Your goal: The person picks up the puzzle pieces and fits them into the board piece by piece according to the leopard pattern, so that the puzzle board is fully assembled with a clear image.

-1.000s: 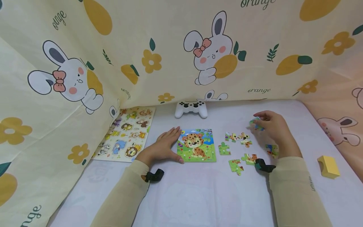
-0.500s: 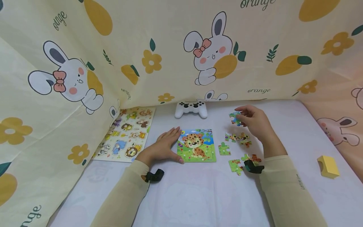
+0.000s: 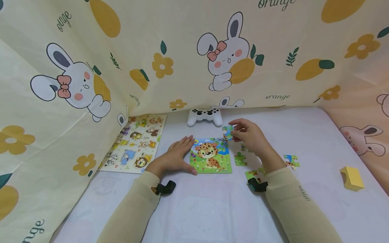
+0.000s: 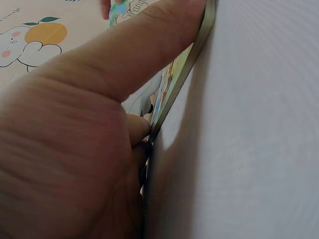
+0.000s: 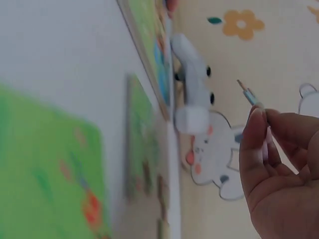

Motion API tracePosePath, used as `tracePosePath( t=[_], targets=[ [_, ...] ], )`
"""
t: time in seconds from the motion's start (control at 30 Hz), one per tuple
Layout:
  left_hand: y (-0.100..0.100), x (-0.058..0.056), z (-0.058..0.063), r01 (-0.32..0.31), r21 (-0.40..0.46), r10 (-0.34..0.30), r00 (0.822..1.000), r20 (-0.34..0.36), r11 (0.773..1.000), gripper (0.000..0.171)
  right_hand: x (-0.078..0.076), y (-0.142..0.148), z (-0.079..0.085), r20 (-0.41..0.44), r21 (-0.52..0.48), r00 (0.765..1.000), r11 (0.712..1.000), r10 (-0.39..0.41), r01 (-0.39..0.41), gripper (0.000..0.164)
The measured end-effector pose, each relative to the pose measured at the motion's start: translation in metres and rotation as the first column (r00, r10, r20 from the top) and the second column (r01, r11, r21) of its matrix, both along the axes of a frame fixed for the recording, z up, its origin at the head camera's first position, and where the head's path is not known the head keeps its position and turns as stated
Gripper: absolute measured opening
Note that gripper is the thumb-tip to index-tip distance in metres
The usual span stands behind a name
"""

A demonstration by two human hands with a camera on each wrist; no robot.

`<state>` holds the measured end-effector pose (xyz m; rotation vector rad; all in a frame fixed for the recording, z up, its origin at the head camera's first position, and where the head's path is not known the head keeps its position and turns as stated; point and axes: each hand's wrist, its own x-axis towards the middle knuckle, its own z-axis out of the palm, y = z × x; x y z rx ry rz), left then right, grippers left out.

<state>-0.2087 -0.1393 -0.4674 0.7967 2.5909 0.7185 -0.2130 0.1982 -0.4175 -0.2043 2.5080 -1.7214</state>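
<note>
A square puzzle board [image 3: 223, 162] with a spotted leopard picture lies on the table in the head view. Flat against its left side, my left hand [image 3: 173, 157] rests with spread fingers, its thumb touching the lower left corner. My right hand [image 3: 250, 136] pinches a blue and green jigsaw piece [image 3: 228, 131] between thumb and fingers, above the board's upper right corner. In the right wrist view that piece [image 5: 250, 97] appears edge-on in the fingertips. Loose green pieces [image 3: 240, 159] lie right of the board, several partly hidden under my right hand and wrist.
A white game controller [image 3: 205, 117] stands behind the board. At left lies an animal picture board [image 3: 133, 145]. One more jigsaw piece [image 3: 291, 160] lies right of my right wrist, and a yellow block [image 3: 352, 179] is farther right. A patterned cloth [image 3: 182, 50] hangs behind.
My right hand has moved left with the jigsaw piece, from right of the loose pieces to the board's upper right corner. My left hand has stayed in place.
</note>
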Motion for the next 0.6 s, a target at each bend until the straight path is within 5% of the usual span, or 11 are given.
tracePosePath(
  t=[0.2,0.6],
  targets=[
    [0.000,0.000,0.000,0.000,-0.002,0.000,1.000,-0.001,1.000,0.141,0.001,-0.018,-0.012,0.078,-0.048,0.996,0.998,0.045,-0.041,0.039],
    [0.000,0.001,0.002,-0.003,0.002,0.003,1.000,0.005,1.000,0.141,0.004,-0.031,-0.026,0.217,0.006,0.975,0.998,0.053,-0.055,0.038]
  ],
)
